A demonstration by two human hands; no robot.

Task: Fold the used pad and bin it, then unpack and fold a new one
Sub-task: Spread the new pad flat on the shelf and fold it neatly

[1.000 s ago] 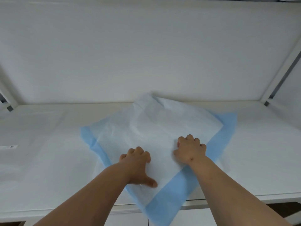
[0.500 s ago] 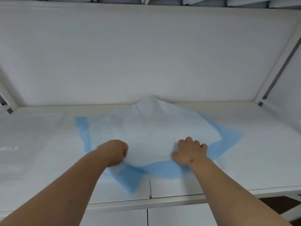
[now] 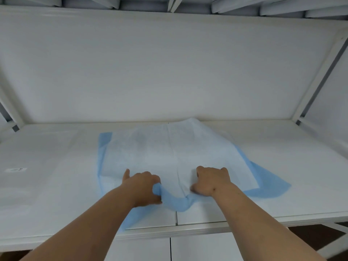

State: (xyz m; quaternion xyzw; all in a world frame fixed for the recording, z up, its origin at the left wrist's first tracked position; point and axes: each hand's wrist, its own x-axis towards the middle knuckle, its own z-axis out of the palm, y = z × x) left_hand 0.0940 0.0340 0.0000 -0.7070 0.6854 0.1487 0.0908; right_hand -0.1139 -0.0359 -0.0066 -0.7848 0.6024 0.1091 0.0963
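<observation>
A pad [image 3: 169,147] with a white quilted middle and a blue border lies spread on the white shelf top [image 3: 282,176]. Its far edge rises against the back wall. My left hand [image 3: 141,187] grips the near blue edge, which is bunched up inside its curled fingers. My right hand [image 3: 211,181] is on the pad a little to the right, fingers curled, and pinches the near edge there. Between the two hands the blue border sags in a loop toward the shelf's front edge.
A white back wall [image 3: 169,72] closes off the shelf, with frame posts at both rear corners. A small label [image 3: 16,169] sits on the shelf at far left. White cabinet doors [image 3: 197,247] lie below the front edge.
The pad has turned and been pulled flatter, its near blue corner gathered in. My left hand moved right and took hold of the near blue edge; my right hand stayed put.
</observation>
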